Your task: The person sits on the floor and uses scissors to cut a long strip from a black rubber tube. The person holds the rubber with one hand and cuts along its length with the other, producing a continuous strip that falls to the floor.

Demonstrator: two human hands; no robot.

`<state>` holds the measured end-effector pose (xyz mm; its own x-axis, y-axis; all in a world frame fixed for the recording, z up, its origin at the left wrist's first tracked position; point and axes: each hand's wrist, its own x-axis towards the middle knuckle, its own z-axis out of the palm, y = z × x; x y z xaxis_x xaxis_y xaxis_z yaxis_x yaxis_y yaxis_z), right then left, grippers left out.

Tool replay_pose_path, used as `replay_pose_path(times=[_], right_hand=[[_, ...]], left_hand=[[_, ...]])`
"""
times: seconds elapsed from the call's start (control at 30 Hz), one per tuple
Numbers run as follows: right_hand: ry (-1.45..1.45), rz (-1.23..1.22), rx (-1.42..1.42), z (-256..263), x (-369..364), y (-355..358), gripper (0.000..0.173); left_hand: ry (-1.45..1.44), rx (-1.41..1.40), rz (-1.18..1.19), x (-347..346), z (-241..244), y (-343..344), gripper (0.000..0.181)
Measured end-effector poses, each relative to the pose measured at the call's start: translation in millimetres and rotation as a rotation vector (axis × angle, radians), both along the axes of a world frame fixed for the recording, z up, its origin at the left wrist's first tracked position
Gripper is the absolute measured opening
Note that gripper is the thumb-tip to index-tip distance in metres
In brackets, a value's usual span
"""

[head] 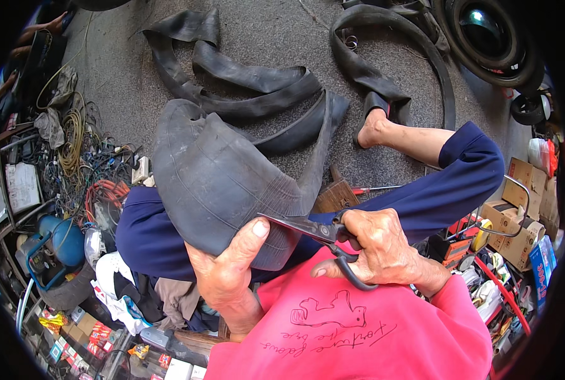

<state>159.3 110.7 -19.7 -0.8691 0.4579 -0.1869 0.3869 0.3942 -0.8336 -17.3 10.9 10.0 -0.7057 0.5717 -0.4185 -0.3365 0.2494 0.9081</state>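
Note:
A large piece of black rubber inner tube lies over the person's lap, its long strips trailing onto the ground. My left hand grips its near edge, thumb on top, fingers hidden underneath. In my right hand is a pair of scissors with dark handles; the handles are apart and the blades reach the rubber's edge just beside my left thumb. How far the blades stand apart is hard to tell. Another curved length of black inner tube lies on the ground by the person's foot.
A wooden block and a red-handled screwdriver are beyond the lap. Tangled wires and a blue tank stand at the left. Cardboard boxes are at the right, tyres at the upper right. Limbs of another person show at upper left.

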Motion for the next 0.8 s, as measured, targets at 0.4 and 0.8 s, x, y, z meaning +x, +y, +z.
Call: replay_pose_path(times=[0.4, 0.8], right_hand=[[-0.049, 0.003, -0.114, 6.0, -4.4, -2.7, 0.065], [-0.018, -0.046, -0.028, -0.8, -1.2, -10.3, 0.061]], left_hand=[[0.016, 0.024, -0.018, -2.5, -5.7, -1.5, 0.071], [0.087, 0.051, -0.06, 10.7, -12.7, -8.9, 0.076]])
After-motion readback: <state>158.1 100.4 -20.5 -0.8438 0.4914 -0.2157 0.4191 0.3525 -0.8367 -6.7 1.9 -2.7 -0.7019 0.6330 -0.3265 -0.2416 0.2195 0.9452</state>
